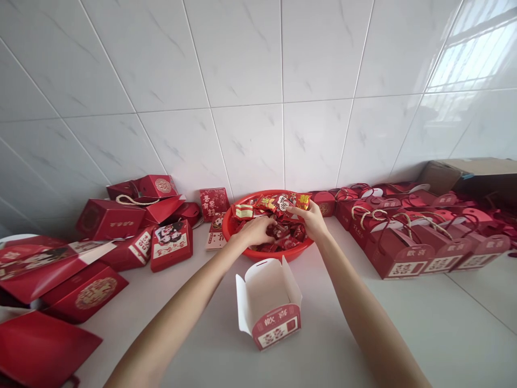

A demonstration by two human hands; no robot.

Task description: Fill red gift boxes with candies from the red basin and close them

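Note:
A red basin (pixel 227 226) full of wrapped sweets stands against the tiled wall. My left hand (pixel 258 231) reaches into it, fingers curved over red-wrapped sweets (pixel 278 231); whether it grips any is hidden. My right hand (pixel 312 218) is at the basin's right side, its fingers closed on a red candy packet (pixel 283 205) with a white and black print. In front of the basin stands an open red gift box (pixel 277 326), its white inside showing and its flaps up. No contents are visible in it.
Red boxes, some open, are piled at the left (pixel 113 218). Red cards (pixel 214 203) lean beside the basin. Closed gift boxes with rope handles (pixel 404 253) stand in rows at the right, with a cardboard box (pixel 476 167) behind them.

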